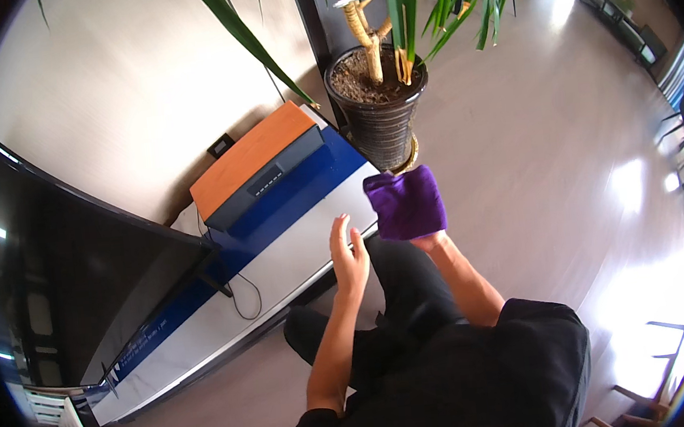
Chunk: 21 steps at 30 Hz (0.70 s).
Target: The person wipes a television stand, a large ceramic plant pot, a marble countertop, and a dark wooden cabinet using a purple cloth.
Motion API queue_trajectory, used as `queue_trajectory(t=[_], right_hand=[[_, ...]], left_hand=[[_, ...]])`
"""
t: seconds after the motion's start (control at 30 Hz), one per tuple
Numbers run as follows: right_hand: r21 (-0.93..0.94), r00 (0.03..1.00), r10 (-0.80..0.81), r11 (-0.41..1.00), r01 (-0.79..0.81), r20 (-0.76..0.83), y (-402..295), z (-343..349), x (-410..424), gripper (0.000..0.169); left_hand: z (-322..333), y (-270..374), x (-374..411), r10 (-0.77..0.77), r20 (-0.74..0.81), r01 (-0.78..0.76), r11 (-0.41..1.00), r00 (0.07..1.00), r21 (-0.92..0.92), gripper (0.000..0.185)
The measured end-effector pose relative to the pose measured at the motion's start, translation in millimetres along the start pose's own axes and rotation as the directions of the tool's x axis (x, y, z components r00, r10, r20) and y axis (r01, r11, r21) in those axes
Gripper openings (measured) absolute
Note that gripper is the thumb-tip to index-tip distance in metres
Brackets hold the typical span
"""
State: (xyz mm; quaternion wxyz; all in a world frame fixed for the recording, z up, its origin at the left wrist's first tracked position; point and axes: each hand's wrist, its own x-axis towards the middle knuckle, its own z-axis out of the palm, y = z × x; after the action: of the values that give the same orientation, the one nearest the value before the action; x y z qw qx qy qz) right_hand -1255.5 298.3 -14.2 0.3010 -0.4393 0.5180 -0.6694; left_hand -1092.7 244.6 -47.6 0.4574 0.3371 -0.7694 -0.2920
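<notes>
A folded purple cloth (407,204) rests on my right hand (428,240), which is mostly hidden beneath it; only the heel of the hand and the wrist show. To its left, my left hand (349,258) is raised with thumb and fingers apart, holding nothing, near the front edge of a low cabinet with a white marble-look top (296,248). On the blue strip (337,153) along that top sits a speaker-like box (258,163) with an orange-brown wood top and a dark front.
A ribbed dark pot (384,127) with a long-leaved plant stands on the floor just beyond the cabinet's end. A large television (78,267) stands on the cabinet at left, near a loose black cable (257,294). Chairs line the far right; a white chair (60,415) is at lower left.
</notes>
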Motion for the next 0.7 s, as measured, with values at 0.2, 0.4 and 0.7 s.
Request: queue_trajectory(t=[0.2,0.4,0.7], right_hand=[[0.928,0.917,0.270,0.151,-0.342,0.294,14.9,-42.4,-11.2,0.052],[0.909,0.876,0.250,-0.056,-0.413,0.413,-71.4,14.1,3.6,0.058],[0.574,0.940,0.146,0.759,-0.306,0.309,-288.4,30.4,-40.9,0.064]], left_hand=[[-1.4,17.5,-8.7,-0.137,0.164,0.151,0.985,0.977,-0.078,0.032],[-20.0,27.7,4.7,-0.715,0.260,0.748,0.537,0.649,-0.390,0.070],[-142.5,159.4,31.1,-0.657,0.730,0.896,-0.188,0.191,-0.403,0.021]])
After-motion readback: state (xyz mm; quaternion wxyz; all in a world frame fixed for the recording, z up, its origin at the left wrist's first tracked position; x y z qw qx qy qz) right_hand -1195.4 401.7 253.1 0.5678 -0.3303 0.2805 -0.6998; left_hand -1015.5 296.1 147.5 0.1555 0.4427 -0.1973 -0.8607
